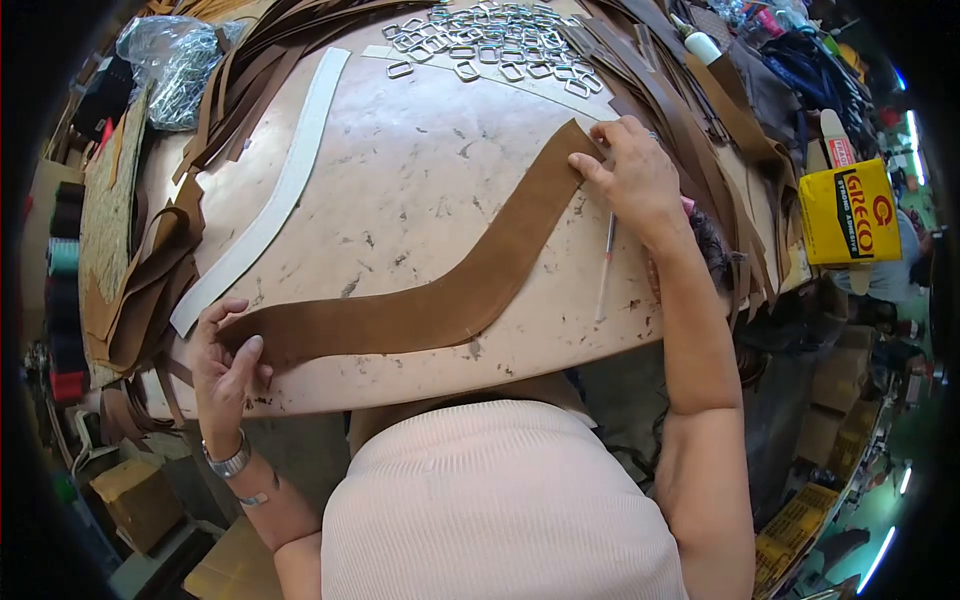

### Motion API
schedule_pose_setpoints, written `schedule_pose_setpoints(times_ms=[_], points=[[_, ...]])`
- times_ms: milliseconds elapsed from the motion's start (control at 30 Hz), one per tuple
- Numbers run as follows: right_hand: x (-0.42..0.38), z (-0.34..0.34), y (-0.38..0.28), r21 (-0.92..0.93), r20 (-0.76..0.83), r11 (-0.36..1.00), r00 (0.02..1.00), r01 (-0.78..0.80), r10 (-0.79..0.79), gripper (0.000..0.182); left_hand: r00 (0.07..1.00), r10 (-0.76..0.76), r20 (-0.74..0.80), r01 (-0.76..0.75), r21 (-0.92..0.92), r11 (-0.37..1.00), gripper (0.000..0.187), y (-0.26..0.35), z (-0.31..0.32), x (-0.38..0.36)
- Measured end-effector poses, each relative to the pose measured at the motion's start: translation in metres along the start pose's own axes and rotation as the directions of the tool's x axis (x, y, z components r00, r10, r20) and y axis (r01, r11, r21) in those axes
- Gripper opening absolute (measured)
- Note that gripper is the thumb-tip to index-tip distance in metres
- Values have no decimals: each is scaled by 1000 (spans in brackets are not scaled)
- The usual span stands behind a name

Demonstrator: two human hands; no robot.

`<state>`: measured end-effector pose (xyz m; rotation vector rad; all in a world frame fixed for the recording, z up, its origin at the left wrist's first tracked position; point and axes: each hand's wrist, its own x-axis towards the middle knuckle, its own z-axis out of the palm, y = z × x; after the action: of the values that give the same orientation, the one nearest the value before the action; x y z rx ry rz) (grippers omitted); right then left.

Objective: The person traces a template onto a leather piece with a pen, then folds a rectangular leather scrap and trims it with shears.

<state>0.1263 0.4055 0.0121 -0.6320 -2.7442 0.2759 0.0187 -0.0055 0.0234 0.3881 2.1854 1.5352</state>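
Observation:
A wide brown leather strip (430,305) lies bent across the worktable (400,200), running from lower left to upper right. At its left end, my left hand (226,360) grips the strip between thumb and fingers, near the table's front edge. The upper right end is pinched by my right hand (632,175), thumb on top and fingers at the far side. Beyond my left hand, a long white strip (290,190) rests on the table with a slight curve. A thin pen-like stick (606,265) lies just below my right hand.
Many metal rectangular rings (488,52) are spread at the table's back. Brown strips (250,85) pile up at the left, with more strips (690,90) at the right. A plastic bag (172,65) of metal parts sits back left. A yellow adhesive box (850,212) stands far right.

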Motion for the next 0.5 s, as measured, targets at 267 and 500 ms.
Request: schedule_pose_setpoints(times_ms=[267, 500], points=[[8, -11, -3, 469, 132, 883, 987, 17, -88, 15, 997, 7, -80, -9, -22, 1000, 27, 6, 9, 0], [39, -25, -71, 890, 312, 408, 925, -205, -215, 40, 937, 73, -343, -99, -60, 993, 24, 14, -63, -16]])
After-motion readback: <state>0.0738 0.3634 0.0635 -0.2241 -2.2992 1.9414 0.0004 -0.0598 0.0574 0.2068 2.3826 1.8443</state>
